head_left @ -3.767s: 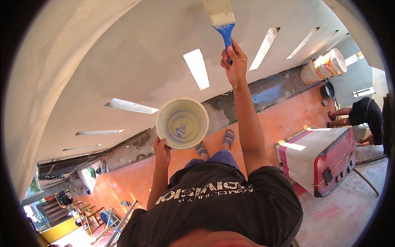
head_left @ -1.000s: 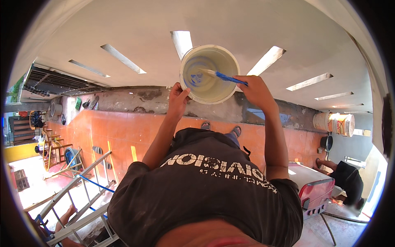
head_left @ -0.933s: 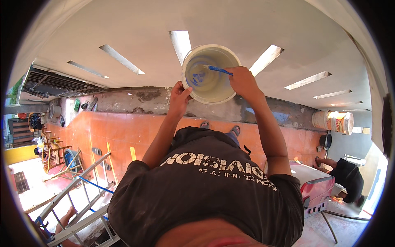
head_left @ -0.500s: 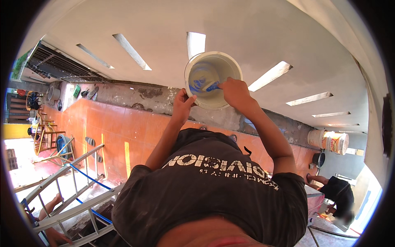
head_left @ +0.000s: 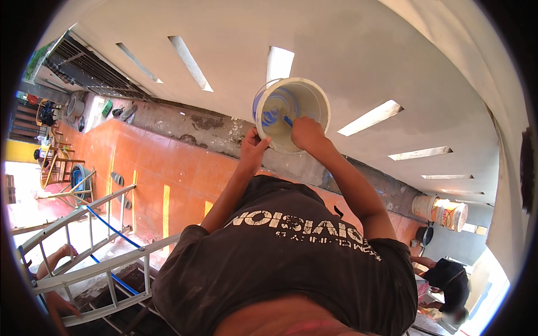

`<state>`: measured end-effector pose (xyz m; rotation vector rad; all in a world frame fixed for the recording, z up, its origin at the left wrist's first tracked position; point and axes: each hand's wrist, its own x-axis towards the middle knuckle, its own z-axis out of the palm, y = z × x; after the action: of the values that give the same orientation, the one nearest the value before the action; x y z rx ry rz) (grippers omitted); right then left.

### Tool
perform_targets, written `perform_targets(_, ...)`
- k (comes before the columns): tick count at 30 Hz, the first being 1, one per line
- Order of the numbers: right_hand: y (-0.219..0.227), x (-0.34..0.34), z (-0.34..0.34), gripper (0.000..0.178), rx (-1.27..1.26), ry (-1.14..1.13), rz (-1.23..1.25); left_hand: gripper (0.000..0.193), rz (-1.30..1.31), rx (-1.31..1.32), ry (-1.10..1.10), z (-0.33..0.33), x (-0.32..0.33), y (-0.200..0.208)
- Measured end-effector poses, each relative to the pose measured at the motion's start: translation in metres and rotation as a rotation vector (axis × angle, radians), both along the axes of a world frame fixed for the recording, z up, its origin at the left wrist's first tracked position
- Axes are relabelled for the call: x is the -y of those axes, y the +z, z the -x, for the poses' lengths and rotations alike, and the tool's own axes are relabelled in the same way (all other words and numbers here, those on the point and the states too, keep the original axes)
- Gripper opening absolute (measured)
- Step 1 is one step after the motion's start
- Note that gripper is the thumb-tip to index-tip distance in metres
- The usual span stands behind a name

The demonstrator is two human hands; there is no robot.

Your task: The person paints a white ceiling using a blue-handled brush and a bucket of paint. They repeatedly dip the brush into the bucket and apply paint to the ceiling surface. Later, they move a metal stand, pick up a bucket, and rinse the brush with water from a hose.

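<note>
A whitish bucket [head_left: 315, 103] with a thin wire handle is held up in front of me, its mouth toward me. My left hand [head_left: 255, 147] grips its near left rim, thumb over the edge. My right hand [head_left: 307, 134] reaches over the near right rim, fingers closed on a blue tool [head_left: 288, 121] whose tip points into the bucket. What kind of tool it is I cannot make out, as the fist covers most of it. Blue streaks [head_left: 270, 117] ring the inside and bottom of the bucket.
A pale wall [head_left: 224, 56] with slanted slots rises ahead, above orange floor tiles [head_left: 148, 154]. An aluminium ladder [head_left: 106, 269] stands at lower left, with another person's hand [head_left: 66, 308] beside it. Stacked buckets [head_left: 440, 213] and a bending person [head_left: 448, 283] are at right.
My right hand has shifted left and down over the bucket, and the blue tool has moved left inside it. The blue streaks look different. The whole view has turned slightly.
</note>
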<state>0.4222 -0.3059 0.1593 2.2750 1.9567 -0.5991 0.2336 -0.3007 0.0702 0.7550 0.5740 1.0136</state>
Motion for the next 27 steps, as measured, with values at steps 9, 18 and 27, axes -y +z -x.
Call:
perform_targets(9, -0.001, -0.013, -0.019, 0.033, -0.326, 0.04, -0.197, 0.019, -0.02, -0.047, 0.032, 0.009, -0.014, 0.005)
perform_targets(18, 0.009, -0.007, -0.003, 0.037, 0.0, 0.15, -0.213, 0.015, -0.099, -0.03, 0.018, 0.006, -0.022, 0.015)
perform_targets(27, 0.047, -0.014, -0.03, 0.024, 0.207, 0.007, -0.184, 0.014, -0.157, -0.104, -0.032, 0.004, -0.026, 0.026)
